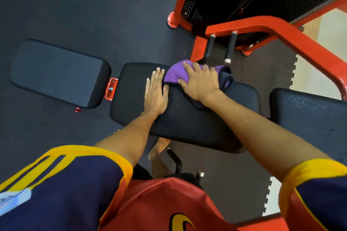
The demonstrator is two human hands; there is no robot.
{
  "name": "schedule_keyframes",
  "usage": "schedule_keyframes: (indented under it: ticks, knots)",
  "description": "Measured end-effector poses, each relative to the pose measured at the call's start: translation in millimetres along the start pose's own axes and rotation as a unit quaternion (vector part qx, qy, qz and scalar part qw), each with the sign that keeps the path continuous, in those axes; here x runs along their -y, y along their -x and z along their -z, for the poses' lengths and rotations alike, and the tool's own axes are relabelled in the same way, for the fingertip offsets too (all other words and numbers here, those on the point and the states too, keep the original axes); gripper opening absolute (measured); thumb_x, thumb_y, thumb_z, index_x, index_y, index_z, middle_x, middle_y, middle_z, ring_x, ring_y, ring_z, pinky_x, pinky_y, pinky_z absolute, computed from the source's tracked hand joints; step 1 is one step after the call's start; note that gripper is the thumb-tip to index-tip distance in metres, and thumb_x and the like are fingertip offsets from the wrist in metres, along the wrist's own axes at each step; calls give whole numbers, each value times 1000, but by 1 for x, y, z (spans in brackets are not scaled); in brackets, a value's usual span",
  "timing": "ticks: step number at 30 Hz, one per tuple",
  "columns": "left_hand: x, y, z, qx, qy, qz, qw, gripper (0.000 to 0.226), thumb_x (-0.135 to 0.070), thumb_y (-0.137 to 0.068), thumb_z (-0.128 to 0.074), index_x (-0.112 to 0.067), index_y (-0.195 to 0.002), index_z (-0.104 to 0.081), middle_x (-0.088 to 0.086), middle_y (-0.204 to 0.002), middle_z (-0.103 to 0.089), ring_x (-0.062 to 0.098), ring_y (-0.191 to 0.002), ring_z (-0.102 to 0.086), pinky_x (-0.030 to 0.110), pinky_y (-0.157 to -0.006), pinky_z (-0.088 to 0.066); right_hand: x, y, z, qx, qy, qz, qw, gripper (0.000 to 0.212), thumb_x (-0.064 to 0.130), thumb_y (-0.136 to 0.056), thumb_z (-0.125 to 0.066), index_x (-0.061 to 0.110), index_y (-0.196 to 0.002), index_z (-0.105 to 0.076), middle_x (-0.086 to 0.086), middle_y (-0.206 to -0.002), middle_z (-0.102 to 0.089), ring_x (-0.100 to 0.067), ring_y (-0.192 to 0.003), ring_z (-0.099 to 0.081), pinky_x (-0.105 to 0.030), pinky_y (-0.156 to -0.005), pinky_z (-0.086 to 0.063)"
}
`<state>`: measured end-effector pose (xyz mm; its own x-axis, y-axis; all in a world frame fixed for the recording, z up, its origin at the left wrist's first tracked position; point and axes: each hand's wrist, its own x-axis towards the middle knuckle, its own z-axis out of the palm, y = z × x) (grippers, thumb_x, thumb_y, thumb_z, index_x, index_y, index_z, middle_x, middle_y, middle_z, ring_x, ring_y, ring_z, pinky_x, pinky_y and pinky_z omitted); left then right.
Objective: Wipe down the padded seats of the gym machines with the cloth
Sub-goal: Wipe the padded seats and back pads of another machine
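Up at 12 o'clock on the seat pad (pixel 187 124), the purple cloth (pixel 177 73) lies under the right hand (pixel 201 83), fingers spread flat; the left hand (pixel 155 93) rests flat at its 9 o'clock. Looks soft and light, so palm its middle.

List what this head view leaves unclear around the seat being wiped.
- Head view: much of the purple cloth is hidden under the right hand.
- Head view: the right-side pad runs off the frame's right edge.
- Head view: the sticker on the red bracket is too small to read.
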<state>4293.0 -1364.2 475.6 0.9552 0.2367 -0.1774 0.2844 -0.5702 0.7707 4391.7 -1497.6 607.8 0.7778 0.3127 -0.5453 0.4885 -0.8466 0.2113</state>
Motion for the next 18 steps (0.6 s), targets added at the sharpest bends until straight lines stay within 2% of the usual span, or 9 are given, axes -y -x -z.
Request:
schedule_keyframes:
  ticks: [1, 3, 7, 13, 15, 18]
  knots:
    - [-1, 0, 0, -6, 1, 0, 1000, 59, -26, -104, -32, -18, -161, -20, -1, -169, -14, 11, -156, -5, 41, -128, -3, -10, 4, 3, -6, -3, -20, 1000, 71, 63, -101, -33, 23, -159, -28, -13, -152, -45, -41, -132, -48, -50, -106, -37]
    - [0, 0, -2, -9, 0, 0, 1000, 58, -26, -105, -33, -19, -161, -21, -2, -169, -15, 10, -156, -5, 38, -128, -3, -27, 21, 4, -23, 16, -36, 999, 73, 66, -100, -33, 21, -157, -31, -14, -144, -51, -41, -125, -53, -49, -101, -40]
    - [1, -1, -2, -15, -4, 2, 1000, 59, -27, -104, -33, -20, -161, -22, -3, -169, -17, 8, -156, -6, 39, -128, -5, -23, 28, 5, -1, 48, -16, 999, 75, 65, -100, -30, 21, -160, -24, -16, -152, -44, -43, -131, -48, -53, -106, -35]
    - [1, 0, -2, -21, 0, 19, 1000, 59, -30, -104, -35, -5, -157, -28, 8, -166, -24, 14, -155, -12, 37, -128, -6, 36, -49, 8, 33, -15, 45, 998, 62, 58, -100, -36, 19, -148, -40, -15, -141, -55, -40, -120, -58, -46, -91, -41]
    - [1, 0, -2, -23, -1, 23, 999, 59, -31, -103, -34, -5, -155, -31, 10, -165, -25, 14, -155, -14, 36, -128, -6, 36, -54, 8, 37, -13, 48, 998, 63, 58, -101, -37, 18, -149, -40, -15, -140, -55, -39, -120, -58, -45, -90, -41]
    - [4, -1, -3, -29, 7, 2, 1000, 60, -26, -101, -34, -9, -159, -25, 4, -167, -23, 13, -156, -12, 38, -128, -7, 8, -21, 4, 7, 16, 49, 999, 72, 63, -100, -38, 18, -156, -31, -16, -145, -50, -40, -120, -56, -44, -92, -41]
